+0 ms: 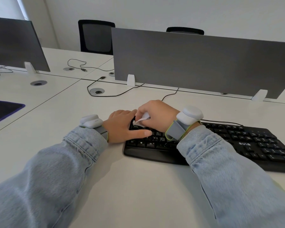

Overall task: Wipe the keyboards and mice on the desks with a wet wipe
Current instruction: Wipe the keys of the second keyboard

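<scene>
1. A black full-size plastic keyboard (220, 143) lies flat on the white bench (122, 186), its long axis running from centre frame toward the right edge and slightly nearer the viewer there; the key rows face the person, and its far right corner is cut off by the frame.
2. The right hand (156, 117) is over the keyboard's far left corner, fingers curled round a crumpled white wet wipe (141, 120), pressing it on the upper-left keys.
3. The left hand (122, 125) lies flat at the keyboard's left end, fingers straight, thumb resting across the lower key rows.
4. Both wrists carry grey straps with white sensor pods over pale denim sleeves; the right forearm hides the middle of the keyboard.
5. A black cable (115, 94) loops past a round metal grommet (97, 91) in the bench toward a grey divider panel (196, 63).
6. A dark purple-edged mat (2, 111) is cut off at left; a purple sliver at the right edge is too small to identify.
7. No mouse can be made out.
</scene>
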### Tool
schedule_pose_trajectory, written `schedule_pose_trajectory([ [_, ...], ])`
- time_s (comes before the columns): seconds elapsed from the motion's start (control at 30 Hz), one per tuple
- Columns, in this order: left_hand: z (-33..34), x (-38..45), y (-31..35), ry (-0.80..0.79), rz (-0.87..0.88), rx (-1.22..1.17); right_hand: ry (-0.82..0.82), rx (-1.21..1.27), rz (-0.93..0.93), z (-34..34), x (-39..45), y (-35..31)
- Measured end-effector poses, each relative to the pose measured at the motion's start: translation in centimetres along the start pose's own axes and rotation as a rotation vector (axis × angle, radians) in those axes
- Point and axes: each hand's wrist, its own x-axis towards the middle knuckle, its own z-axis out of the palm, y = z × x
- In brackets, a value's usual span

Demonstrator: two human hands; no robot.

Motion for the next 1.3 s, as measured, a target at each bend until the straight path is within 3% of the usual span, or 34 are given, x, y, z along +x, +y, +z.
schedule_pose_trajectory([
  [0.17,-0.7,-0.7,1.0,-0.087,-0.102,0.023,-0.063,-0.133,0.096,-2.2,-0.8,1.3],
  [0.27,-0.9,-0.8,1.5,-0.096,-0.096,0.012,0.029,-0.174,0.105,-2.6,-0.8,2.0],
  [0.37,-0.4,-0.3,0.9,-0.087,-0.046,0.011,0.082,-0.060,0.050,-2.0,-0.7,1.4],
  [0.53,-0.6,-0.6,1.1,-0.127,-0.085,-0.005,-0.041,-0.041,0.098,-1.3,-1.1,1.6],
  [0.63,-0.9,-0.9,1.8,-0.123,-0.086,-0.010,-0.049,-0.119,0.161,-2.1,-1.2,2.4],
  [0.8,-0.2,-0.3,1.2,-0.108,-0.041,0.020,0.101,-0.104,0.109,-2.0,-0.9,1.8],
  [0.9,-0.2,-0.3,1.3,-0.053,0.016,0.009,0.051,-0.058,0.085,-0.9,-0.7,1.2],
  [1.07,-0.8,-0.9,2.4,-0.111,-0.055,0.021,0.052,-0.136,0.129,-1.0,-0.7,2.0],
  [1.3,0.1,-0.4,1.5,-0.031,0.047,0.048,0.006,-0.102,0.093,-0.6,-0.8,1.2],
])
